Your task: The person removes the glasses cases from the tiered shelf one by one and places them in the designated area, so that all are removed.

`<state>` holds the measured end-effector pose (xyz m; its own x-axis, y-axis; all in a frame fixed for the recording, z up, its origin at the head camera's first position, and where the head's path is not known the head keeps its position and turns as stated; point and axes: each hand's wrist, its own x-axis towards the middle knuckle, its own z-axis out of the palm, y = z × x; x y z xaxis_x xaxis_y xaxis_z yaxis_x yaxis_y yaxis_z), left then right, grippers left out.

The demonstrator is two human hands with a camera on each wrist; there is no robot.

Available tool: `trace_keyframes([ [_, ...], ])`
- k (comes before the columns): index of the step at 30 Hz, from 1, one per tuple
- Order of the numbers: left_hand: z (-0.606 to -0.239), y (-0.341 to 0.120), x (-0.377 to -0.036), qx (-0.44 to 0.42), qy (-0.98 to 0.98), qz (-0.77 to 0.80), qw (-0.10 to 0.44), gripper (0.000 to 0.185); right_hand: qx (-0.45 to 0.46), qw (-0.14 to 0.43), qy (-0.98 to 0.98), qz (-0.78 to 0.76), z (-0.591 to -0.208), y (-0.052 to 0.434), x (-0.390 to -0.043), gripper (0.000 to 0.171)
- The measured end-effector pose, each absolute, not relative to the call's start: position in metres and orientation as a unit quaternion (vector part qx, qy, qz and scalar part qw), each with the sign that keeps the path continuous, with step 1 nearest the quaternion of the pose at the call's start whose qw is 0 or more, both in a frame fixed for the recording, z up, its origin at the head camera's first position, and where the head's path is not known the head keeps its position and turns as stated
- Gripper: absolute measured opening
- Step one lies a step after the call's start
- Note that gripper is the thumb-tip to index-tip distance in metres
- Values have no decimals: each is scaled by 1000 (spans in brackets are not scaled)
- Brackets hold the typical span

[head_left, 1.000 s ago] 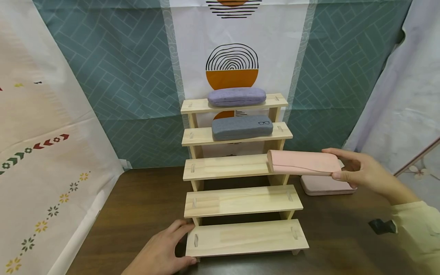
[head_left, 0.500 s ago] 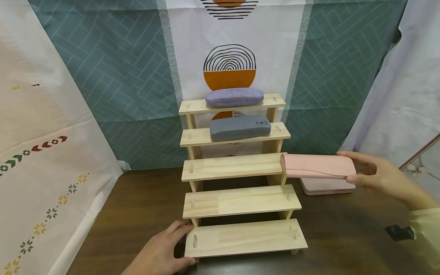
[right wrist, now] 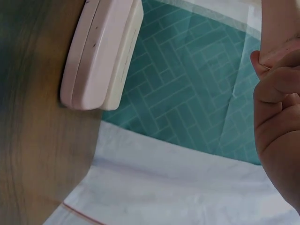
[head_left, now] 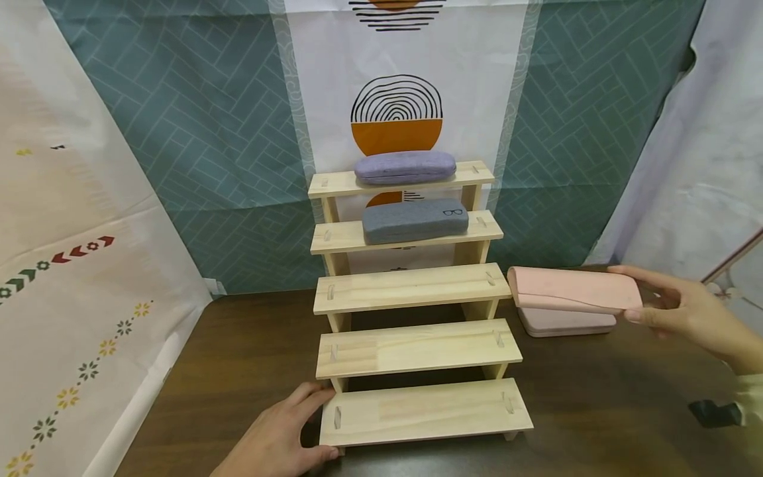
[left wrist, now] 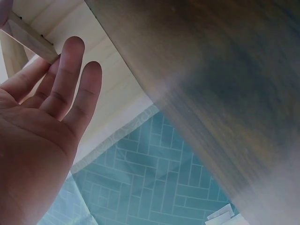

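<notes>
My right hand (head_left: pixel 685 305) pinches the right end of a pink glasses case (head_left: pixel 575 290), thumb in front. The case hangs level just right of the middle tier of a five-step wooden stand (head_left: pixel 411 289). In the right wrist view, my right hand (right wrist: pixel 281 103) shows at the right edge with part of the pink glasses case (right wrist: pixel 279 28). My left hand (head_left: pixel 280 430) grips the left end of the stand's lowest step, thumb at its front corner. The left wrist view shows my left hand (left wrist: pixel 42 126) against the stand's wood (left wrist: pixel 35 42).
A purple glasses case (head_left: pixel 405 167) lies on the top tier, a grey-blue one (head_left: pixel 415 221) on the second. Behind the held case, a pale pink case (head_left: pixel 566 322) lies on the dark table (head_left: pixel 256 351); beside it is a cream case (right wrist: pixel 126 61). Patterned cloth (head_left: pixel 226 132) hangs behind.
My right hand has carried the pink glasses case rightward, from over the right end of the middle tier to beyond it. My left hand has stayed on the stand.
</notes>
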<state>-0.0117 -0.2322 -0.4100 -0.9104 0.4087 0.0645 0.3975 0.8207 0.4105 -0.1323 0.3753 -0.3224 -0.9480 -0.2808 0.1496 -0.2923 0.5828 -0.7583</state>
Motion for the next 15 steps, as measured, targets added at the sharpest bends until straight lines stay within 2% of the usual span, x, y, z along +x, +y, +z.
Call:
trace_keyframes([
  [7,-410,-233,-12,214,952,217,16,75,145,14,-902,405,-330,385,-131,74],
  [15,-410,-233,-12,214,952,217,19,74,158,-10,-894,420,-348,397,-132,74],
])
